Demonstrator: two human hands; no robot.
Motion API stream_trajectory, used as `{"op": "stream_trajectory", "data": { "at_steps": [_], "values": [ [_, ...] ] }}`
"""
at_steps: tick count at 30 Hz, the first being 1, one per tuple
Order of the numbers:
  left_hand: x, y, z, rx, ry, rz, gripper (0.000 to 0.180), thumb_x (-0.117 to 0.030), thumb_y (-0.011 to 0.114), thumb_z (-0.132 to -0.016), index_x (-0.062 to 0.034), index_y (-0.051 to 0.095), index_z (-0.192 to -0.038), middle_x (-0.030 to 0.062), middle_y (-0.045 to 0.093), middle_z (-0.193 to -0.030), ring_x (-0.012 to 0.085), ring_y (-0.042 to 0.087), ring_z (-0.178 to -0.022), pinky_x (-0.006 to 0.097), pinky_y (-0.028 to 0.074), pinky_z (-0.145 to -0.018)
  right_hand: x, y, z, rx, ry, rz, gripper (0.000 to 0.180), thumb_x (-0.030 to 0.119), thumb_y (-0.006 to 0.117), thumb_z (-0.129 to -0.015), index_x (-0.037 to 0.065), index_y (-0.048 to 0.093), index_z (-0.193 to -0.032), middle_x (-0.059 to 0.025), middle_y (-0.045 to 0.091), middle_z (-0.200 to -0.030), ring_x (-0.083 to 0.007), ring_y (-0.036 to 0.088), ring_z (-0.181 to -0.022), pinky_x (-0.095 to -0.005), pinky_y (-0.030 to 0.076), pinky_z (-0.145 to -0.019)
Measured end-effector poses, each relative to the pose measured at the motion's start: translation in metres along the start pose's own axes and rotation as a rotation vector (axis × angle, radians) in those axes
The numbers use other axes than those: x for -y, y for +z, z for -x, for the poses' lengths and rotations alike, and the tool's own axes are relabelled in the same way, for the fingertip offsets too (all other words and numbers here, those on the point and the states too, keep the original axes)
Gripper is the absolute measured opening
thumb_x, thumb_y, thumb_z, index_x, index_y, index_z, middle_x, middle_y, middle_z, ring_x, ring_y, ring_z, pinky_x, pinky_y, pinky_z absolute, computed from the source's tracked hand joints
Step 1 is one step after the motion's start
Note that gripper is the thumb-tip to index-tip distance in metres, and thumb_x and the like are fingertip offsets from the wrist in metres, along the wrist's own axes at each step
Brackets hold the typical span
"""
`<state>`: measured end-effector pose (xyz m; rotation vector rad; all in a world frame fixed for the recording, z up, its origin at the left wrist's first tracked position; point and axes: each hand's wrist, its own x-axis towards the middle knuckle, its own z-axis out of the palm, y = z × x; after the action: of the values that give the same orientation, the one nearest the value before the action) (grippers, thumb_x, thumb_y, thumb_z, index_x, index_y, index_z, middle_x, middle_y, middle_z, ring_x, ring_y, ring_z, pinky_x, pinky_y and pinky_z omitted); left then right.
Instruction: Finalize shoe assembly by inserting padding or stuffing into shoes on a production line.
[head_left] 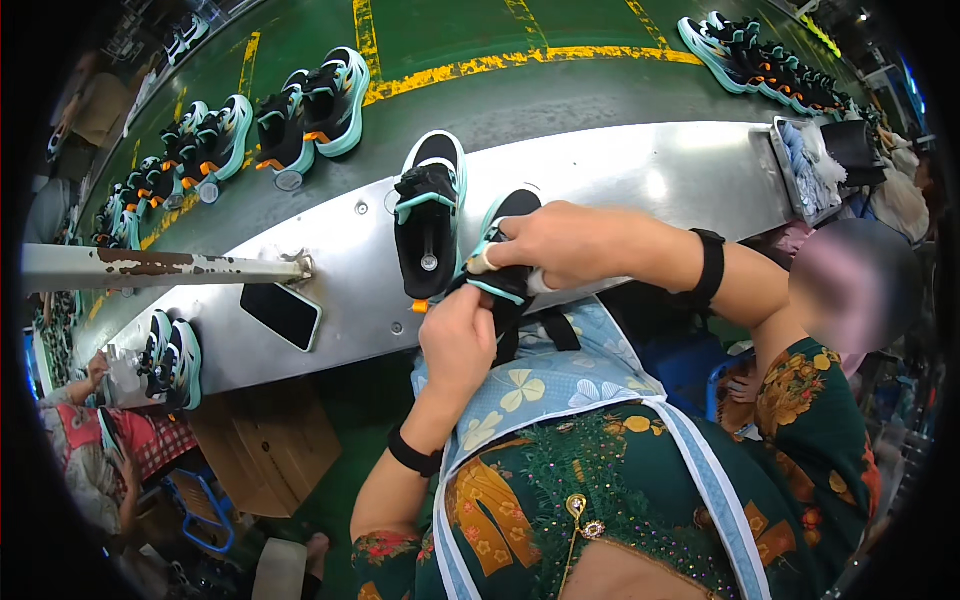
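Both my hands are closed on one black and mint-green sneaker (519,202) at the near edge of the metal bench (640,165). My right hand (545,243) grips its upper around the laces and tongue. At the collar, my left hand (457,338) pinches the edge between thumb and fingers; part of the shoe is hidden under the hands. Just left of it stands a matching sneaker (433,180), toe pointing away, with an orange heel tab and a round sticker on its insole. Neither hand touches that one.
A phone (282,316) lies on the bench to the left, near a worn metal bar (160,268). Rows of similar sneakers (335,100) stand on the green conveyor beyond. A tray of cloths (808,170) is at the right end. Other people sit at both sides; a cardboard box (265,445) is below left.
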<state>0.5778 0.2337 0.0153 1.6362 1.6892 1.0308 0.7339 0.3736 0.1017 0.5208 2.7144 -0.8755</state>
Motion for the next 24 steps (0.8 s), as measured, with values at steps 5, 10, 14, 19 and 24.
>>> {"op": "stream_trajectory", "data": {
  "at_steps": [5,10,14,19,24],
  "values": [
    [0.000,-0.015,-0.018,0.085,-0.312,0.349,0.019,-0.003,0.043,-0.085,0.0020,0.060,-0.088,0.0132,0.068,-0.078,0.0223,0.068,-0.069,0.034,0.051,-0.067,-0.003,0.001,-0.015,-0.094,-0.033,0.128,0.045,-0.002,0.065,-0.065,0.008,0.059,-0.108,-0.0159,0.058,-0.085,-0.0385,0.062,-0.076,-0.0450,0.050,-0.065],
    [0.004,-0.011,-0.019,0.016,-0.462,0.685,0.026,-0.002,0.034,-0.091,0.0069,0.057,-0.095,0.0141,0.068,-0.085,0.0223,0.069,-0.078,0.028,0.054,-0.074,-0.002,0.010,0.004,-0.111,0.019,0.035,0.047,0.003,0.067,-0.068,0.011,0.056,-0.113,-0.0149,0.056,-0.091,-0.0363,0.062,-0.072,-0.0428,0.050,-0.061],
    [0.000,-0.024,-0.023,0.105,-0.540,0.772,0.022,-0.005,0.039,-0.093,0.0036,0.057,-0.102,0.0140,0.068,-0.090,0.0203,0.070,-0.081,0.023,0.046,-0.060,0.010,0.014,-0.018,-0.043,0.088,0.199,0.044,0.007,0.068,-0.069,0.010,0.058,-0.111,-0.0170,0.059,-0.089,-0.0358,0.064,-0.074,-0.0440,0.052,-0.063],
    [-0.009,-0.036,0.009,0.143,-0.735,0.796,0.035,-0.026,0.049,-0.097,0.0042,0.054,-0.112,0.0189,0.067,-0.101,0.0254,0.071,-0.086,0.021,0.038,-0.044,-0.007,0.033,-0.026,-0.040,0.049,0.111,0.049,0.008,0.069,-0.068,0.012,0.058,-0.116,-0.0177,0.060,-0.093,-0.0369,0.064,-0.082,-0.0446,0.052,-0.070],
    [-0.011,-0.027,-0.024,0.511,-0.792,0.818,0.039,-0.033,0.056,-0.096,0.0045,0.061,-0.108,0.0177,0.067,-0.103,0.0229,0.072,-0.080,0.019,0.032,-0.037,-0.007,0.011,-0.004,0.006,0.036,-0.170,0.053,0.009,0.066,-0.073,0.012,0.056,-0.125,-0.0181,0.059,-0.097,-0.0337,0.063,-0.089,-0.0402,0.050,-0.075]
  ]
}}
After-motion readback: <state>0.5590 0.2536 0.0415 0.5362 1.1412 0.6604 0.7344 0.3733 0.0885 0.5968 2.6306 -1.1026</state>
